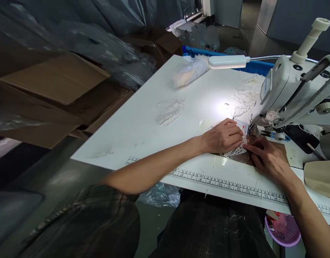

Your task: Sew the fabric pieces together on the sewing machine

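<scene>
Cardboard box at 10 o'clock, blue container at 1. Purple basket at 4, clear plastic at 6.

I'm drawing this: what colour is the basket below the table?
Purple basket, clearest in head view.

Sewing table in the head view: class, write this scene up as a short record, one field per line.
Left hand: resting on white lace
Right hand: fingertips at the lace's edge
Sewing machine: beyond the right hand
Lamp: above the white table
Scale: along the near edge
Purple basket: below the table
Cardboard boxes: left of the table
</scene>
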